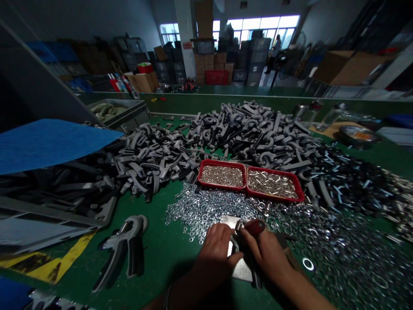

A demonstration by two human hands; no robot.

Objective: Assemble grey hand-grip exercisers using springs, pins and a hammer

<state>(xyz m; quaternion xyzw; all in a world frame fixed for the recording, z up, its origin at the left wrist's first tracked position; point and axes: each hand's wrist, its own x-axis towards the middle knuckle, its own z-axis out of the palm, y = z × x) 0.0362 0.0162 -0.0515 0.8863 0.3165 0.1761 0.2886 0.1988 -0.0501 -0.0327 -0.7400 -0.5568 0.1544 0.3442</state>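
Note:
Over a small metal plate (241,271) on the green table, both my hands are closed. My left hand (217,243) grips a grey hand grip strengthener (238,226) with a coil spring, partly hidden by the fingers. Close against it, my right hand (269,252) is wrapped around a tool with a dark red handle (256,227); its working end cannot be made out. Loose washers (206,211) lie around the plate. An assembled grip strengthener (125,245) rests to the left, its handles spread.
Two red trays (303,199) of small metal pins stand behind my hands. Beyond them is a heap of grey handle parts (251,129). Black parts (351,185) and more washers spread right. A grey crate (109,211) with a blue sheet (54,142) above stands left.

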